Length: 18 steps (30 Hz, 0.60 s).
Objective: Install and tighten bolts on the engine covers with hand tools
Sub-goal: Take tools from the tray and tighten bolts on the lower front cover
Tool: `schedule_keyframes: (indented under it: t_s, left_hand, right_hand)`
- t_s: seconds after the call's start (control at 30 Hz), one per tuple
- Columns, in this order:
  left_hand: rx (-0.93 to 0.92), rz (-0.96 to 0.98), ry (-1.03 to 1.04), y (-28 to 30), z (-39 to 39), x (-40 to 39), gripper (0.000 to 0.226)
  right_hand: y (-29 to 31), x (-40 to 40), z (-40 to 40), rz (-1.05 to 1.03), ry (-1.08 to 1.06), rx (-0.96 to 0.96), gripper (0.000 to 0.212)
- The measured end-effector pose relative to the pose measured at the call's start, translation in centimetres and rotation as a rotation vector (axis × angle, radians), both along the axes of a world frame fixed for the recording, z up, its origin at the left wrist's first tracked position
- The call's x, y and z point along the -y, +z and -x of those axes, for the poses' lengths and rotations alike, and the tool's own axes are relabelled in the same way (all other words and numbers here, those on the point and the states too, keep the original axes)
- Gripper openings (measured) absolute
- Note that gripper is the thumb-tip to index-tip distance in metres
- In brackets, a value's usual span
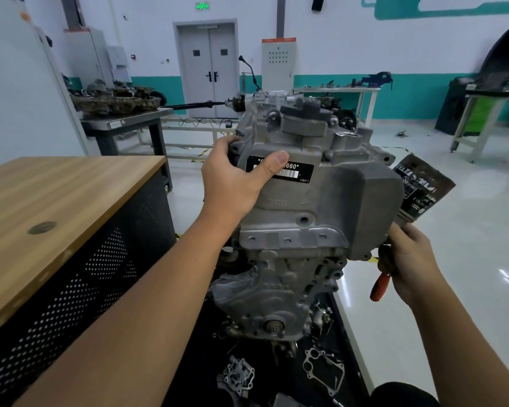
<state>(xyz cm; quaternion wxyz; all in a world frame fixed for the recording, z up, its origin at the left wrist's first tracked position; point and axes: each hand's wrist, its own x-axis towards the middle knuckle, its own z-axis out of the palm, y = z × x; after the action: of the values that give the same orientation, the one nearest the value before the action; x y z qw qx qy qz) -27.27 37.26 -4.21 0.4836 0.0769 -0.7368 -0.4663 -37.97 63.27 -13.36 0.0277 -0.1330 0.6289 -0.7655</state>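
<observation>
At nine o'clock stands a wood-topped desk. The left hand grips the grey engine cover at centre, thumb across its barcode label. At four o'clock the right hand is curled round a red-handled tool beside the cover's lower edge.

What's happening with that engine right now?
A person is working at the upper cover of an engine standing beside a wooden-topped bench. The left hand grips the cover's left edge, thumb across its barcode label. The right hand holds a red-handled tool at the cover's lower right corner. Loose parts, including a gasket, lie below.
</observation>
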Motion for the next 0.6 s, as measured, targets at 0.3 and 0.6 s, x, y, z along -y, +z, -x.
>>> schedule_keyframes:
  t_s: [0.3, 0.6]
  left_hand:
    - [-0.054, 0.003, -0.026, -0.1, 0.3, 0.1, 0.086]
    - [0.121, -0.265, 0.182, -15.1, -6.1, 5.5, 0.102]
  right_hand:
    - [-1.0, 0.2, -0.6, -0.071, -0.196, -0.011, 0.035]
    - [-13.2, 3.9, -6.5, 0.016, -0.218, 0.166, 0.058]
